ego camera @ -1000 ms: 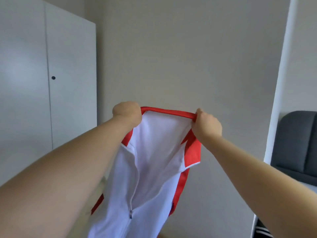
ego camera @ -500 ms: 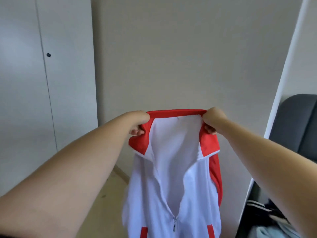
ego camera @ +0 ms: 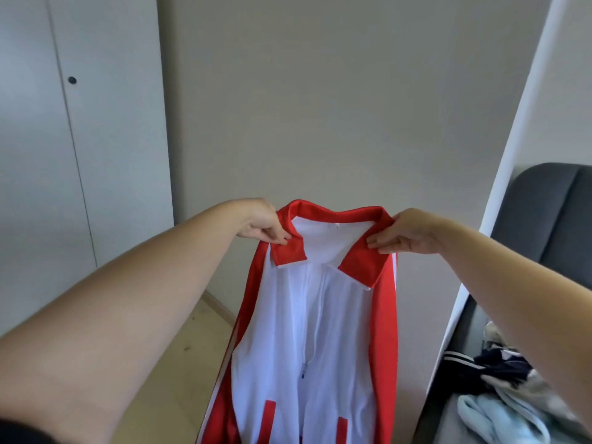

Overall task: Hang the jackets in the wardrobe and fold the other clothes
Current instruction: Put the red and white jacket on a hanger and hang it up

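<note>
A white zip jacket (ego camera: 320,331) with red collar, red sleeves and red pocket trims hangs in front of me, its front facing me and its zip partly open. My left hand (ego camera: 264,227) pinches the left end of the red collar. My right hand (ego camera: 402,232) pinches the right end of the collar. The jacket's lower part runs out of the frame. The white wardrobe (ego camera: 80,139) stands shut at the left, with a small dark knob (ego camera: 72,80).
A plain wall fills the middle. A pile of other clothes (ego camera: 506,389), dark, striped and pale blue, lies at the lower right beside a grey upholstered seat back (ego camera: 551,219). A white door frame (ego camera: 499,187) rises at the right. Wooden floor shows at the lower left.
The jacket has come lower and more of it shows. Both hands have shifted from gripping the collar's top edge to pinching its ends, with the collar folded down.
</note>
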`<state>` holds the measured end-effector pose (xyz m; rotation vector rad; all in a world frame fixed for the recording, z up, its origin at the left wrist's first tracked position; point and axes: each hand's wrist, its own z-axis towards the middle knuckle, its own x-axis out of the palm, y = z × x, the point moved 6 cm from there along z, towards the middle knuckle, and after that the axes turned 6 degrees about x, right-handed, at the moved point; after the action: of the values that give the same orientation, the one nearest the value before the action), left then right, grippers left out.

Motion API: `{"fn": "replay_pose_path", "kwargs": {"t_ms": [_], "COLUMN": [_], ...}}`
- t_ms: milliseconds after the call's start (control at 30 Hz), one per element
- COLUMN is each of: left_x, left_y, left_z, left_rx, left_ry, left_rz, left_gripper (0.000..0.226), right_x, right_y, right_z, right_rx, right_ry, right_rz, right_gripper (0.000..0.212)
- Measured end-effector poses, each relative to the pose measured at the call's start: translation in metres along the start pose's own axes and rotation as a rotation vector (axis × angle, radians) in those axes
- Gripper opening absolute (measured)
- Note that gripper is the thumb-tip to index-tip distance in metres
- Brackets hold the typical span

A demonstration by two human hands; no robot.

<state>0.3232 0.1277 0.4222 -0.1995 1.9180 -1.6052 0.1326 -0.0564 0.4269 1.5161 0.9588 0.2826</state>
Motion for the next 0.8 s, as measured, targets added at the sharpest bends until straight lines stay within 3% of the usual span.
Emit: {"fn": "replay_pose_path", "kwargs": {"t_ms": [67,133,233,300,333,433,467,567,700,767,800], "left_x": [-0.001,-0.004,-0.020,-0.025,-0.028,-0.008,-0.006,-0.022,-0.013,-0.012,-0.009], "left_y": [0.004,0.005,-0.017,-0.031,-0.029,0.003,0.014,0.017,0.025,0.025,0.026], "left_z": [-0.003,-0.006,-0.019,-0.026,-0.024,-0.002,0.000,-0.005,-0.002,-0.003,0.000], "left_rx": [0.043,0.086,0.289,0.524,0.565,0.369,0.328,0.429,0.419,0.470,0.468], "left_ry": [-0.078,-0.154,-0.522,-0.734,-0.731,-0.290,-0.276,-0.522,-0.435,-0.535,-0.509], "left_rz": [0.267,0.691,1.082,0.998,0.878,0.827,0.846,0.709,0.749,0.657,0.640], "left_gripper": [0.006,0.010,0.019,0.018,0.021,0.023,0.021,0.018,0.026,0.025,0.023], "right_x": [0.001,0.004,-0.002,-0.005,-0.008,0.010,0.012,0.005,0.014,0.007,0.005], "right_y": [-0.006,-0.004,0.021,0.034,0.034,0.005,-0.004,-0.011,-0.027,-0.030,-0.029], "right_z": [0.001,-0.002,-0.018,-0.030,-0.027,0.006,0.009,-0.002,0.014,0.009,0.007], "right_rx": [-0.057,-0.138,-0.364,-0.600,-0.622,-0.371,-0.343,-0.463,-0.332,-0.367,-0.384], "right_ry": [-0.122,-0.299,-0.737,-0.900,-0.870,-0.473,-0.484,-0.723,-0.553,-0.674,-0.704], "right_rz": [-0.174,-0.495,-0.834,-0.654,-0.520,-0.587,-0.600,-0.413,-0.385,-0.340,-0.356], "right_gripper": [0.017,0.008,0.015,0.017,0.017,0.020,0.018,0.008,0.010,0.011,0.012]}}
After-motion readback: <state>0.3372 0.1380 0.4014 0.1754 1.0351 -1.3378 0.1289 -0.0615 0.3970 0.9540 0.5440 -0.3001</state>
